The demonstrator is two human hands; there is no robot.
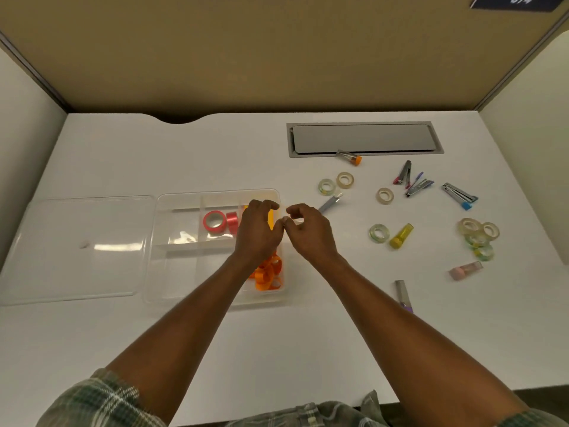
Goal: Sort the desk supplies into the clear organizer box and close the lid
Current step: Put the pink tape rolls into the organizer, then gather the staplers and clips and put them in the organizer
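Observation:
The clear organizer box [184,272] lies open mid-desk, its lid [83,248] flat to the left. Red tape rolls [215,221] stand in a middle compartment and orange rolls [269,272] fill the front right one. My left hand [257,232] hovers over the box's right side, fingers curled, with a yellow roll [271,218] showing between finger and thumb; whether it grips that roll is unclear. My right hand [308,232] is just right of the box, loosely curled and holding nothing I can see. The two thumbs nearly touch.
Loose on the right lie clear tape rolls [327,186], a pile of them [478,238], a yellow tube [401,236], a pink tube [465,270], an orange-capped tube [349,157] and metal clips [419,186]. A grey hatch [365,138] is set into the desk.

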